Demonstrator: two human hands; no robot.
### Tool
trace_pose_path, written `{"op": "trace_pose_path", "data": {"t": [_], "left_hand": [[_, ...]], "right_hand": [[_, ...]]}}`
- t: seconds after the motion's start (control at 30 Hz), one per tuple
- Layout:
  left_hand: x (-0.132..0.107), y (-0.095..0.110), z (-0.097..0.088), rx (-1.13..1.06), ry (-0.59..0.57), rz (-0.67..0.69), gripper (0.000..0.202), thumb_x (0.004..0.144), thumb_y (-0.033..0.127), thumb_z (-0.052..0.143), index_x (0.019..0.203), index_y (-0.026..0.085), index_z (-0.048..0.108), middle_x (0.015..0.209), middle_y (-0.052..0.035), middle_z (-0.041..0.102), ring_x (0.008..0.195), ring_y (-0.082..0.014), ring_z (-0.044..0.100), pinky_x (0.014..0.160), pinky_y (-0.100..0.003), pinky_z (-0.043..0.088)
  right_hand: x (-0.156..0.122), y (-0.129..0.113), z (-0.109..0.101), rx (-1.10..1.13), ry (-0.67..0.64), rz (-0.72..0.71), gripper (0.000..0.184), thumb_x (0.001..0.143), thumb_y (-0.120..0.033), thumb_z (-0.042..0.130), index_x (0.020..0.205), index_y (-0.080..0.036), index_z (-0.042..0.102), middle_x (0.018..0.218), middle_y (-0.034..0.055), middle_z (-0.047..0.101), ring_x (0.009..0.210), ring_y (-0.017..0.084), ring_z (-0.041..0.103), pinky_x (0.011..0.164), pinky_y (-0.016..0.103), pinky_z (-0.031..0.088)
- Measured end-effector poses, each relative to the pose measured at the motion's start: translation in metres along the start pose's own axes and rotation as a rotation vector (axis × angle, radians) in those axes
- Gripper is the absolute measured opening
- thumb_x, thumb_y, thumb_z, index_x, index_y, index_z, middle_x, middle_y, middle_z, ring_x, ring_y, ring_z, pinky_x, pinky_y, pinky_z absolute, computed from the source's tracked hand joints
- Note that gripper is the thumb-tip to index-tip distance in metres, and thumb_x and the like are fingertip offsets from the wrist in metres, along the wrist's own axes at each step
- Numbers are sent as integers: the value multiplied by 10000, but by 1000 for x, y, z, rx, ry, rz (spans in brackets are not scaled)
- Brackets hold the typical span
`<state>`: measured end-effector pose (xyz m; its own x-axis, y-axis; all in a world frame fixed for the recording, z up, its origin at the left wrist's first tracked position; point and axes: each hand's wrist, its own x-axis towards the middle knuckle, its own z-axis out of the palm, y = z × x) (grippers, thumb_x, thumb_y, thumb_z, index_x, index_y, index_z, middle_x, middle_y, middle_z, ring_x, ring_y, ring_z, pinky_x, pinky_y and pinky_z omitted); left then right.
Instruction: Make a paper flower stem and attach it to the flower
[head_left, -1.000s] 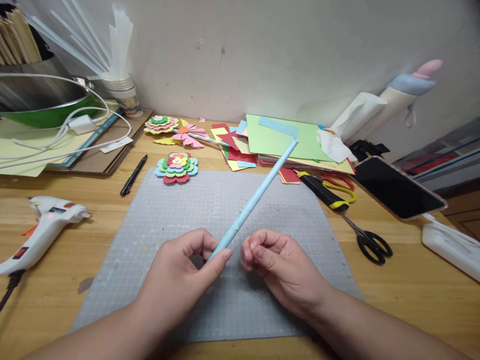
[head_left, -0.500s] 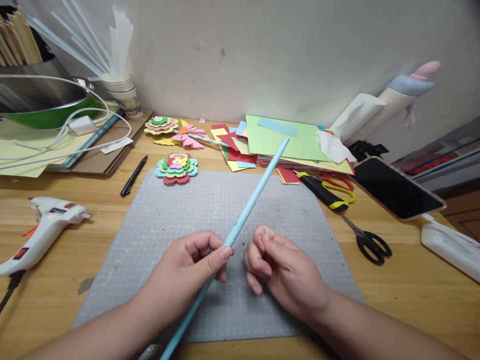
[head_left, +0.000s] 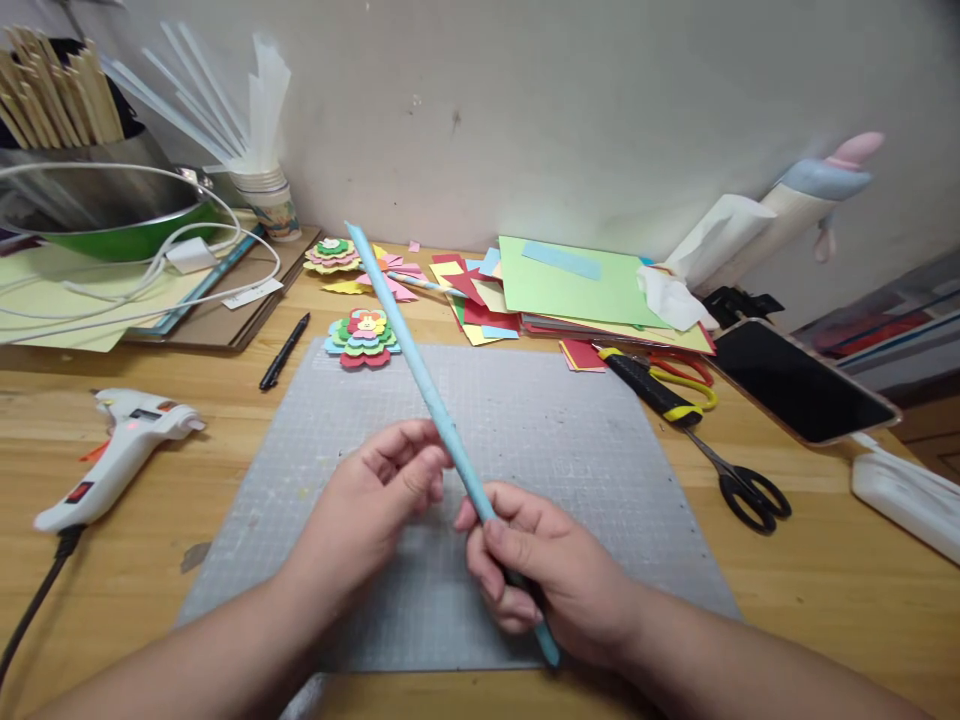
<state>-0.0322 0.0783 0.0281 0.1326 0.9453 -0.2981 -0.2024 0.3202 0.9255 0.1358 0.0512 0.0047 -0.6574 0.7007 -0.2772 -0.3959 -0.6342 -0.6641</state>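
Right hand (head_left: 559, 550) is gripping a blue stick (head_left: 411, 350) low down, left hand (head_left: 379, 490) is hanging half-open beside it; its top is showing past the far edge of the grey mat (head_left: 577, 430), bare surface spreading rightward

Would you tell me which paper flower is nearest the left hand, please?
Nearest the left hand is the layered flower with blue petals, overlapping the grey mat; the green-topped flower and pink flower lie farther back.
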Motion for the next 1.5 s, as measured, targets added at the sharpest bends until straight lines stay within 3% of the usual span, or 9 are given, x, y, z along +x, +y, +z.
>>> {"op": "trace_pose_path", "data": {"t": [0.1,0.23,0.4,0.6,0.77,0.97,1.13,1.5], "left_hand": [[4,4,-3,-62,82,28,344,697,451,731,893,171,690,609,30,566,573,-81,464,557,-203,385],[7,7,-5,-85,41,42,309,676,447,752,798,166,715,557,34,525,541,-78,435,532,-206,358],[4,2,-7,72,-42,33,241,737,419,701,740,178,706,563,29,543,556,-89,465,558,-219,372],[0,-1,-7,192,-72,26,197,707,390,721,759,201,737,582,4,628,586,-121,535,607,-243,429],[0,0,-7,93,-91,-3,192,669,367,758,799,226,759,687,-19,701,568,-111,552,583,-235,456],[-1,2,-7,37,-133,-11,106,665,303,776,750,243,758,594,18,674,529,-81,558,548,-188,452],[-3,3,-6,3,-167,4,60,685,264,766,731,233,745,627,18,699,580,-88,619,586,-179,489],[-5,5,-5,21,-165,38,51,696,229,747,741,216,725,647,17,696,596,-97,641,583,-175,513]], "right_hand": [[-3,-7,-4,108,-116,94,190,886,-347,586,956,-174,552,581,-63,541,344,6,276,348,141,233],[-5,-11,-7,139,-212,175,243,884,-375,588,986,-156,568,586,-47,551,339,5,285,330,130,248],[-5,-11,-7,134,-174,123,296,917,-456,502,1048,-194,540,657,-38,573,357,29,413,302,121,340],[-7,-14,-8,82,-163,141,232,911,-408,532,928,-177,551,544,-82,522,271,5,316,263,104,294],[-8,-17,-8,95,-195,166,231,900,-403,547,910,-172,559,516,-84,513,251,9,312,249,102,277],[-8,-17,-8,131,-240,177,217,913,-376,530,911,-162,566,511,-84,508,247,8,291,245,105,264],[-9,-15,-8,107,-234,153,211,924,-355,518,920,-152,578,506,-82,505,246,8,280,242,109,253],[-9,-7,-4,-52,-111,87,223,893,-387,568,921,-166,580,510,-88,502,277,9,325,260,100,234]]}}
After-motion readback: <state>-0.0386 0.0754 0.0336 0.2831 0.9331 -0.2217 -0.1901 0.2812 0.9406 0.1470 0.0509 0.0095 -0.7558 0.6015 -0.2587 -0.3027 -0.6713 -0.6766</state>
